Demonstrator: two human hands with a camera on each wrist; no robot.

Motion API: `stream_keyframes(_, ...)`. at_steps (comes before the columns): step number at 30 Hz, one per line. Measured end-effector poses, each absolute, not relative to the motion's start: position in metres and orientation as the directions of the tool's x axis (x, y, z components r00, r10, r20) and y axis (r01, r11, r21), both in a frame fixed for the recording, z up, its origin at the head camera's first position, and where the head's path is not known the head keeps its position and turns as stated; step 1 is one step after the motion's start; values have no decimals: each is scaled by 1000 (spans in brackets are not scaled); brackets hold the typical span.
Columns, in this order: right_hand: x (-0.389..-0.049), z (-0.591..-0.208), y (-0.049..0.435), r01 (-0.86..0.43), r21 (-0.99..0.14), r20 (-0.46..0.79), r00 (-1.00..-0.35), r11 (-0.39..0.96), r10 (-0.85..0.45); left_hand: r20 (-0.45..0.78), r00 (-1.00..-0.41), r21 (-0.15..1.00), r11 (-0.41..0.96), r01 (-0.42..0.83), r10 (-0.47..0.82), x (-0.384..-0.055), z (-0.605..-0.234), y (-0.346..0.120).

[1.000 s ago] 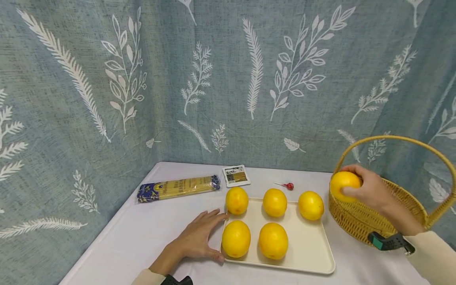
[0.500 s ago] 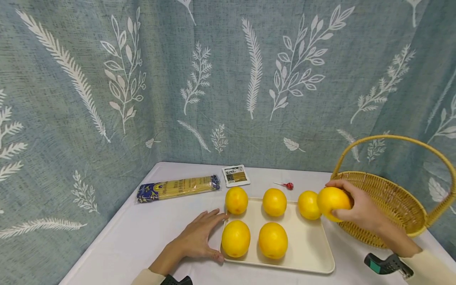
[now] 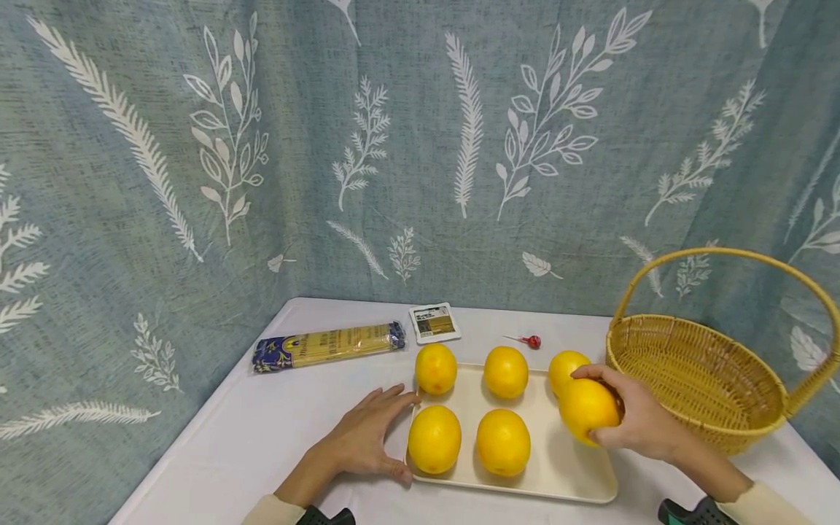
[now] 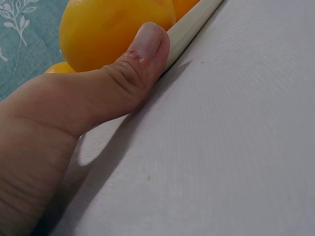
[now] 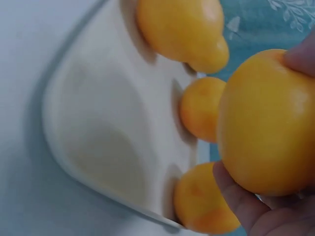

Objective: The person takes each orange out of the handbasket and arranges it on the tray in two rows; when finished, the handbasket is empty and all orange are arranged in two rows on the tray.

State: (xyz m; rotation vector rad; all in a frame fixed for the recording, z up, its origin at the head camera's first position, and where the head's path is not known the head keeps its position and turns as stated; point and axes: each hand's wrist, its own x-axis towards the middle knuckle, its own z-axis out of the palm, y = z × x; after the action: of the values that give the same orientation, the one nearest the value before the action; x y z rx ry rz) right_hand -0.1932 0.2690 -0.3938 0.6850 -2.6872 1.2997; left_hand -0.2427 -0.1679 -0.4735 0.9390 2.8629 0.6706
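My right hand [image 3: 646,417] grips an orange [image 3: 587,408] between thumb and fingers, over the right side of the cream tray [image 3: 558,470]. In the right wrist view this orange [image 5: 270,123] hangs above the tray floor, which bears its shadow. Several other oranges sit on the tray: three along the far side, including one [image 3: 566,367] partly hidden by the held fruit, and two in front, one [image 3: 502,442] near the middle. At the tray's left edge rests my left hand [image 3: 367,437], fingers spread. The left wrist view has its thumb [image 4: 142,54] against the rim beside an orange [image 4: 106,34].
A wicker basket [image 3: 695,372] with a tall handle stands to the right. Behind the tray lie a pack of noodles [image 3: 331,346], a small flat packet [image 3: 435,324] and a red lollipop [image 3: 533,341]. A patterned curtain [image 3: 420,182] hangs behind the white-covered table [image 3: 216,459].
My right hand has carried the orange from the basket's rim leftward and down over the tray's right side. The left hand stays at the tray's edge.
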Motion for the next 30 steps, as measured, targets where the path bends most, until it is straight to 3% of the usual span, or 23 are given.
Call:
stream_keyframes(6,-190,-406,265,-414,-727,205,-892,547,-402,86,-812,419,719,555,577,-243,-473,-168)
stream_keyframes(18,-180,-431,264,-467,-624,242,-878,626,-413,83,-817,414,726,549,570,-242,-473,-168)
stream_keyframes(30,-179,-442,267,-481,-645,231,-864,594,-448,90,-816,416,723,552,571,-243,-475,-168)
